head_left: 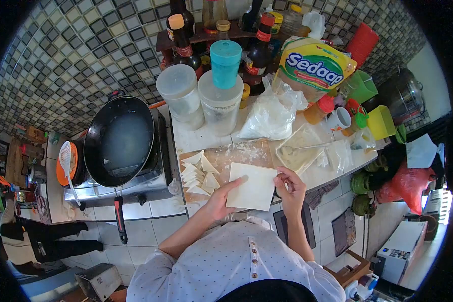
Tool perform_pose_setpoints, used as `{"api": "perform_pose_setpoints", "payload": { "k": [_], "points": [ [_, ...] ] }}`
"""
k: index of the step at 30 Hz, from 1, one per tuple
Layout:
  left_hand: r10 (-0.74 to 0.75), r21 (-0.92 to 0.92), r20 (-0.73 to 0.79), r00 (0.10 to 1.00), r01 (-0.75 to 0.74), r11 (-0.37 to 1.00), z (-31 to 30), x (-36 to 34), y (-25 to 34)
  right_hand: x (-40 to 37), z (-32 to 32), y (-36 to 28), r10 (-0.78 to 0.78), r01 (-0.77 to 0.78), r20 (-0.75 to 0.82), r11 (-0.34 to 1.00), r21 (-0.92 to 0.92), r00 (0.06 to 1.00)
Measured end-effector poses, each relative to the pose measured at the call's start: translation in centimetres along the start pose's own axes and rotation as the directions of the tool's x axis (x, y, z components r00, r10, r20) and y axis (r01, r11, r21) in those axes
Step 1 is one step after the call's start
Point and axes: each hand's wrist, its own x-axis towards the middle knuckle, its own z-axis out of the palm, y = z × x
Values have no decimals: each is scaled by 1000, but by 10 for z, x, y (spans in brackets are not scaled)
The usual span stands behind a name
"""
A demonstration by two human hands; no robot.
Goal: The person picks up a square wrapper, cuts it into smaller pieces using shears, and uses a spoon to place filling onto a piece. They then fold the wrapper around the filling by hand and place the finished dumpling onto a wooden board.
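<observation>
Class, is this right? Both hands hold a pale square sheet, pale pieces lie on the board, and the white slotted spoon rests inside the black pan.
No: the head view shows the slotted spoon outside the black pan, its head over the orange dish. The left hand and right hand hold the square sheet, with pieces on the board.

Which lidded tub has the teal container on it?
The right-hand tub, nearer the white bag: the teal container stands on its lid, while the left-hand tub has a bare lid.
</observation>
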Motion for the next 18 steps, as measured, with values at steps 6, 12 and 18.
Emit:
{"api": "perform_pose_setpoints", "payload": {
  "k": [6,12,18],
  "points": [
    [-7,14,-10,1000,7,1000,9,-5,2,0,-2,2,21,-21,-14,1000,0,1000],
    [7,-11,14,1000,-7,1000,5,-2,1,0,-2,3,32,-32,-13,999,12,999],
    [-11,-10,-34,999,11,1000,6,-1,0,0,-5,3,51,-51,-11,997,53,999]
  ]
}}
